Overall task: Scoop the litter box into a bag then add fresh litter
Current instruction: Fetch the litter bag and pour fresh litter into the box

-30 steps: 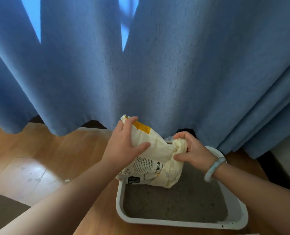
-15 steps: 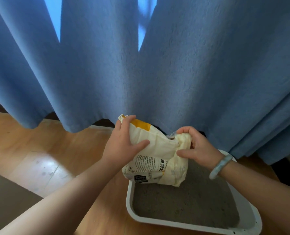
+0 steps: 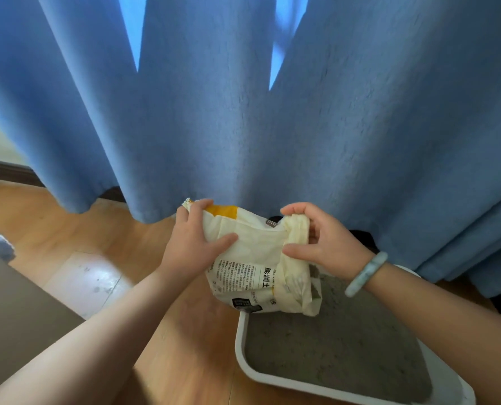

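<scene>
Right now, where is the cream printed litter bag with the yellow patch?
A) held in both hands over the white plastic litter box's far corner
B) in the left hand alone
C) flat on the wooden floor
A: the left hand grips the cream litter bag at its side, and the right hand pinches its bunched end, over a corner of the white litter box.

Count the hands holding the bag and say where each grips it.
2. The left hand grips the litter bag at its upper left, by the orange patch; the right hand pinches its bunched upper right edge. No other hand shows.
</scene>
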The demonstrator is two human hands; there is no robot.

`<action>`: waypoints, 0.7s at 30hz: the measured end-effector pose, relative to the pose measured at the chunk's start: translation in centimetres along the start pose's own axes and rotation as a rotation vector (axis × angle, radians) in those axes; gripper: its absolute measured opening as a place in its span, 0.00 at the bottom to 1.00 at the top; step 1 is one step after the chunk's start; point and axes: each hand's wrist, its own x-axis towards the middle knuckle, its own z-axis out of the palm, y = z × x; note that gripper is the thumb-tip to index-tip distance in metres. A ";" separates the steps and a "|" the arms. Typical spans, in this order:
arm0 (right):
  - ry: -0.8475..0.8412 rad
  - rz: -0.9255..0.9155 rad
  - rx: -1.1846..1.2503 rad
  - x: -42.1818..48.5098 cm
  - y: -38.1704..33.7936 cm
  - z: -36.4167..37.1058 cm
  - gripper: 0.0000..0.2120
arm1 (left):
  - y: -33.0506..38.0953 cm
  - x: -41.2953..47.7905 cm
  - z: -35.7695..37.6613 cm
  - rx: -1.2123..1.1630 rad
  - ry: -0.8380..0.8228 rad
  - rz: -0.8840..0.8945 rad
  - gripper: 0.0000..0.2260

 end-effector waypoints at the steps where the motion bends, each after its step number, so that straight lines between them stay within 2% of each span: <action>1: -0.004 -0.007 -0.002 0.4 -0.4 0.5 0.25 | -0.4 0.2 -0.3 0.022 0.021 -0.017 0.34; 5: -0.008 -0.023 -0.025 2.3 -1.1 2.4 0.25 | -1.1 0.2 -1.2 0.204 0.134 -0.041 0.34; 8: 0.011 -0.022 0.001 3.5 -1.2 3.4 0.24 | -0.7 -0.1 -1.4 0.229 0.160 -0.013 0.33; 11: 0.027 -0.007 0.040 4.7 -1.1 4.1 0.23 | -0.1 -0.6 -1.7 0.054 0.144 0.146 0.25; 13: 0.024 0.009 0.052 5.4 -1.1 4.6 0.23 | 0.7 -1.5 -1.6 -0.120 0.072 0.197 0.18; 15: 0.008 0.019 0.061 6.0 -1.0 5.0 0.23 | 1.5 -2.5 -1.4 -0.174 -0.038 0.208 0.20; 18: -0.036 0.062 0.166 6.6 -1.4 5.4 0.14 | 2.0 -3.0 -0.6 0.040 -0.094 0.243 0.30; 21: -0.086 0.113 0.224 6.6 -1.8 5.3 0.12 | 2.7 -2.6 0.2 0.268 0.005 0.224 0.28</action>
